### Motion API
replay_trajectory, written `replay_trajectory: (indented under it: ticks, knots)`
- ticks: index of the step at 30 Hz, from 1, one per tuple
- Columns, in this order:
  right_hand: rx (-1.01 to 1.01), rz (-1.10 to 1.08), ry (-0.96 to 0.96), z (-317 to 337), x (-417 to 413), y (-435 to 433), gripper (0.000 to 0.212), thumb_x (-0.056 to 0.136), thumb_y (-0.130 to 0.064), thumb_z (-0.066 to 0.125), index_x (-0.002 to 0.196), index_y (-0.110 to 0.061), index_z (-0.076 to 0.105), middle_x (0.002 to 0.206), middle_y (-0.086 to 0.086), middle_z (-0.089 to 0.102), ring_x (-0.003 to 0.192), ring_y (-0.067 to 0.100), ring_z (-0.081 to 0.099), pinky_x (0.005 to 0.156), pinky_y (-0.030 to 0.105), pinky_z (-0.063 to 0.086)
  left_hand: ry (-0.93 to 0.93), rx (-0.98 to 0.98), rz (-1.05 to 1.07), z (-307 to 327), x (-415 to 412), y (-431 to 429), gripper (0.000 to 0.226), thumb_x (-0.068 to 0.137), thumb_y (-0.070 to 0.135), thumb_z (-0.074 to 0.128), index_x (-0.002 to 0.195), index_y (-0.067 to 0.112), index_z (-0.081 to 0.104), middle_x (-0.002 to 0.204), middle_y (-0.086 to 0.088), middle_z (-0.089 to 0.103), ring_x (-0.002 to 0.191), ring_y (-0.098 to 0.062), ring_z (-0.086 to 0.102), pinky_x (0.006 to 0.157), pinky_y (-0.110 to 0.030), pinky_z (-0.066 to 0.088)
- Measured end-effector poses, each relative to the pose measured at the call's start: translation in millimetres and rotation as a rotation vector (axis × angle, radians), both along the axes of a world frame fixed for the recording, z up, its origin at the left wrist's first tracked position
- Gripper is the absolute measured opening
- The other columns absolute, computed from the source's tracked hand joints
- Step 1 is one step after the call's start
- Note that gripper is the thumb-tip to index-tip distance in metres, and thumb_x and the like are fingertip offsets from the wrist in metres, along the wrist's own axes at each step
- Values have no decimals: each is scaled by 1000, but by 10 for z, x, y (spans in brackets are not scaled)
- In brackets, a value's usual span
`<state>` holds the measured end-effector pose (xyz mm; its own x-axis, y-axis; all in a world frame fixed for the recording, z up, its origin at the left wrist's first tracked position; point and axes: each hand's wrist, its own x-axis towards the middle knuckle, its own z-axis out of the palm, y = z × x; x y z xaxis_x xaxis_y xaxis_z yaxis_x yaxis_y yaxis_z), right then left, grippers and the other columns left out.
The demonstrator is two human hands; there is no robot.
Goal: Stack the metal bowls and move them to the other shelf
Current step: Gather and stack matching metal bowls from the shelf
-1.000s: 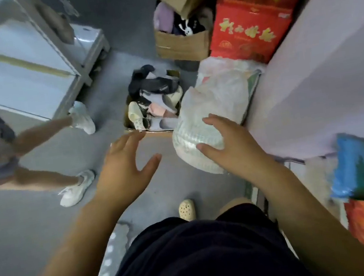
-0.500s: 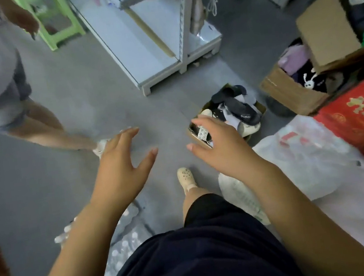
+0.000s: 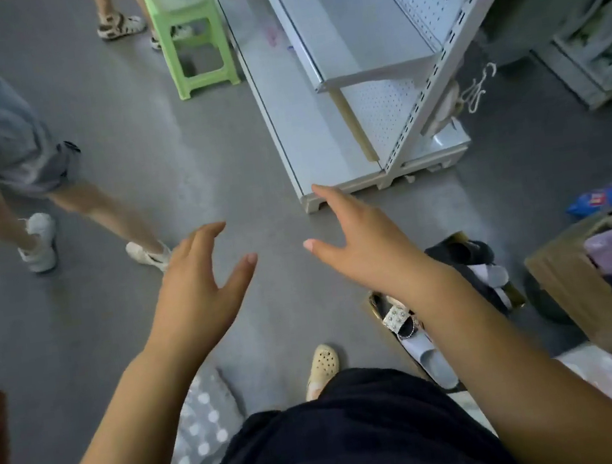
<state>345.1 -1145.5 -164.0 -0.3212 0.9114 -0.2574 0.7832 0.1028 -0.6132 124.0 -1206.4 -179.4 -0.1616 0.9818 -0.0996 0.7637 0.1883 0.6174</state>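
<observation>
left hand [image 3: 197,289]: empty, fingers spread, thumb out, palm facing inward | right hand [image 3: 366,241]: empty, fingers extended forward, thumb out toward left | both forearms raised ahead of torso, hands apart, touching nothing

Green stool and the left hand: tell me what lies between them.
In the head view, only bare grey floor lies between the green stool and the open left hand. A person's legs stand off to the left of that stretch.
</observation>
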Motion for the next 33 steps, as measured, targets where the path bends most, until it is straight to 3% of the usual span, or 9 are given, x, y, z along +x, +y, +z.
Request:
replay_trajectory:
  ticks: [11,18,23,27,30,33]
  knots:
    - [-43,126,11,31,-849,1429,69,100,-31,66,160,-20,34,166,-2,35,151,12,31,105,7,16,-32,43,181,111,-854,1163,64,93,45,66,148,20,44,150,1,49,139,-19,42,103,-28,33]
    - [5,33,78,165,-1671,2401,68,100,-34,66,160,-25,36,166,-7,34,152,8,29,112,11,17,33,48,101,236,-1823,2275,65,93,51,63,148,23,42,152,1,47,142,-21,41,108,-35,36]
    - [63,-101,136,289,-2078,2937,66,99,-37,67,158,-25,39,165,-9,36,151,7,31,120,24,29,68,81,-16,493,-2342,3096,63,93,47,64,147,21,44,150,1,48,142,-20,40,105,-28,31]
    - [79,-197,137,291,-2186,3281,65,99,-36,67,157,-23,41,162,-10,40,148,4,34,112,11,20,56,64,-72,549,-2528,3618,62,94,46,64,147,22,45,151,0,48,141,-21,40,107,-33,33]
    - [81,-240,126,292,-2190,3550,65,99,-36,67,157,-24,41,162,-10,40,148,4,34,111,9,18,21,49,-125,524,-2542,4005,62,94,46,65,148,23,45,151,0,49,141,-20,41,107,-32,34]
    - [89,-284,114,281,-2172,3890,63,98,-36,68,155,-25,42,161,-10,42,146,4,36,100,-6,14,17,62,-191,504,-2544,4428,61,94,49,63,147,26,44,150,2,49,139,-19,43,106,-32,35]
